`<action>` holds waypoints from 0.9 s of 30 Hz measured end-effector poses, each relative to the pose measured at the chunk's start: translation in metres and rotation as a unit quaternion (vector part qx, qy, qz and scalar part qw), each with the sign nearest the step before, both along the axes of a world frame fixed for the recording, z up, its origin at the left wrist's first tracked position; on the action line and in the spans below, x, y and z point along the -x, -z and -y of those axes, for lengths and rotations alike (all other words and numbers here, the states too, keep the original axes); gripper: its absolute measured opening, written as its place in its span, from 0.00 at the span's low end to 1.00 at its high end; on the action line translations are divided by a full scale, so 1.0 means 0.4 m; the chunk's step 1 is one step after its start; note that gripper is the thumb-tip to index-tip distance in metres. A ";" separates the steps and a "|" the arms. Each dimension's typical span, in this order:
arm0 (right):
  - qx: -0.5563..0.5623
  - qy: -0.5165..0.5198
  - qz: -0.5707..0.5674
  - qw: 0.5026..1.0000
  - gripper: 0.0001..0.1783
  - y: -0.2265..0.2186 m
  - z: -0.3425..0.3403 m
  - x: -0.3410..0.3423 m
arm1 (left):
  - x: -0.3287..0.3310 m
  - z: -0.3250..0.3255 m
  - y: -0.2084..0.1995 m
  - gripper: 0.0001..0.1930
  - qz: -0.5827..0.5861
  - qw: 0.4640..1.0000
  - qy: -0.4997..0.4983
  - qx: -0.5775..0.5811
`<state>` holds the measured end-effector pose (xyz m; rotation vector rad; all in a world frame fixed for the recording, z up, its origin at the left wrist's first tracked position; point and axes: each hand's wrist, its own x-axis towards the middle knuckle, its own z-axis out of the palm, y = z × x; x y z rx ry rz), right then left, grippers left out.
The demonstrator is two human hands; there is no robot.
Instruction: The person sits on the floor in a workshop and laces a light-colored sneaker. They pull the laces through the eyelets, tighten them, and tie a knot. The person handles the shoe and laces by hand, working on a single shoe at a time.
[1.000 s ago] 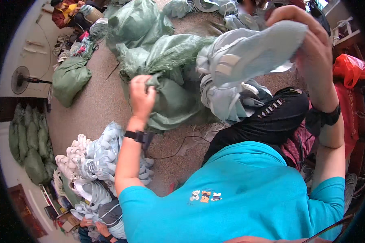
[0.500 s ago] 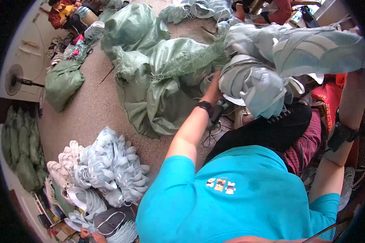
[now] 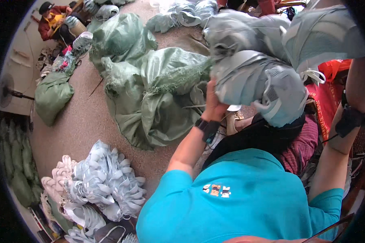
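A long stack of grey and pale-blue shoe uppers (image 3: 247, 77), nested into one another, is held up in front of me above my lap. My left hand (image 3: 215, 101) grips the near-left side of the stack from below, fingers against the fabric. At the far right my right forearm (image 3: 351, 105) rises to the other end of the stack, where the end uppers cover the hand; it seems to hold that end. White laces (image 3: 314, 75) dangle there. Just left of my left hand lies an open green woven sack (image 3: 162, 101), with a few uppers showing at its mouth.
More bundled uppers (image 3: 105, 178) lie on the floor at lower left. Another green sack (image 3: 52, 97), a fan (image 3: 8, 93) and filled sacks (image 3: 18, 158) line the left side. A red bag (image 3: 328, 105) is beside my right arm. A seated person (image 3: 54, 24) works at far left.
My left hand has come from the sack's mouth onto the stack's side. The stack has turned and shifted slightly left and nearer. My view has shifted a little.
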<state>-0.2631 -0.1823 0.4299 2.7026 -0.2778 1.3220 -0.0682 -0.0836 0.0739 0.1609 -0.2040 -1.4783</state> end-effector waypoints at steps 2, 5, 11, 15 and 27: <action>-0.137 -0.038 0.044 0.989 0.14 0.036 0.005 0.039 | -0.075 -0.069 0.020 0.33 -0.083 0.997 -0.007 0.003; -0.357 -0.055 0.121 0.925 0.14 0.113 0.077 0.071 | -0.165 -0.152 0.094 0.30 -0.021 0.992 -0.115 -0.049; -0.610 0.200 -0.042 0.766 0.15 0.492 0.285 0.137 | -0.226 -0.323 0.222 0.29 0.041 0.951 -0.136 -0.274; -0.673 0.205 -0.121 0.700 0.14 0.662 0.237 0.113 | -0.251 -0.510 0.440 0.28 0.151 0.880 -0.106 -0.437; -0.650 0.085 -0.288 0.698 0.10 0.674 0.155 0.035 | -0.072 -0.266 0.231 0.11 0.732 0.652 -0.094 -0.171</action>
